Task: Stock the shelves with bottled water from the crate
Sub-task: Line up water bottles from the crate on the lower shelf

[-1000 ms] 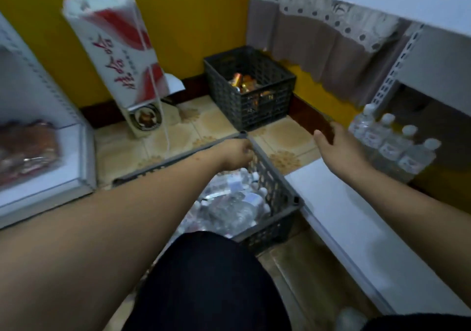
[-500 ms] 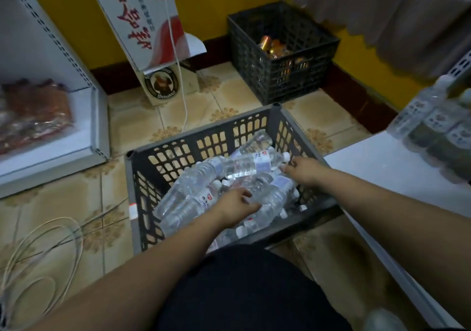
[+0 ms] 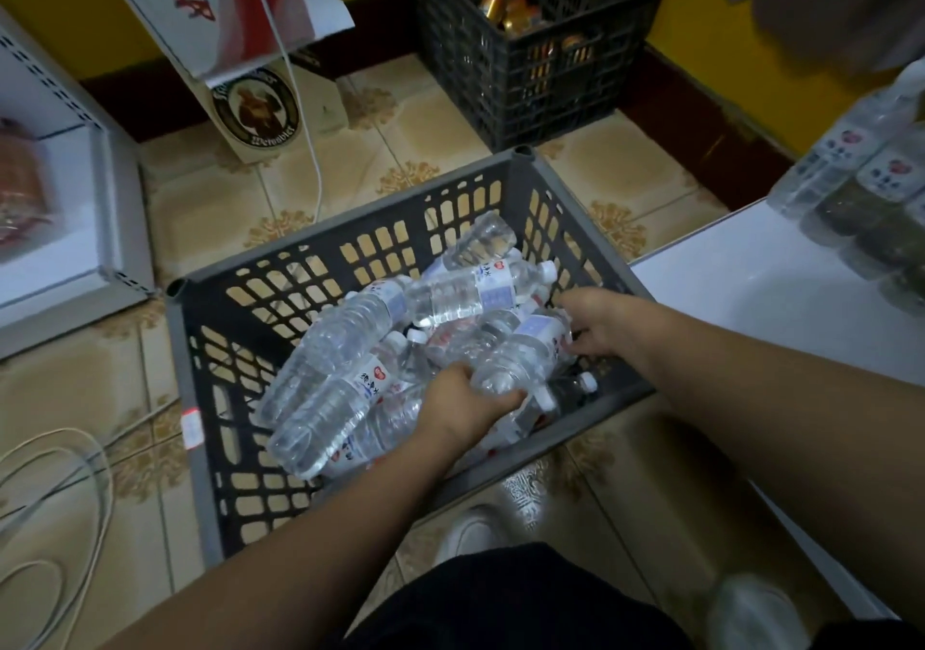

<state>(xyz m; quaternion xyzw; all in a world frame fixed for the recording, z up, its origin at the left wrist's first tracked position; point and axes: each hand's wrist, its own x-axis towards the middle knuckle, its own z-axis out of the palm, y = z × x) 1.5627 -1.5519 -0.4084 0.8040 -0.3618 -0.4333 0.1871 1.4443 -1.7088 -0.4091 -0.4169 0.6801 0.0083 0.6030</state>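
Now | left hand (image 3: 465, 404) and right hand (image 3: 608, 321) clasp one bottle (image 3: 520, 359) in crate (image 3: 350, 229) | second crate (image 3: 525, 73) behind

Both bare forearms reach forward and down from the lower edge of the view, converging inside the dark slatted plastic crate (image 3: 350, 229). The left hand (image 3: 465, 401) sits near the crate's near right corner, knuckles up, fingers curled round the body of a clear plastic water bottle with a white label (image 3: 520, 354). The right hand (image 3: 608, 324) comes in over the crate's right rim, palm turned inward, fingers bent against the label end of what looks like the same bottle, though its fingertips are hidden. A dark-clothed knee fills the bottom centre.
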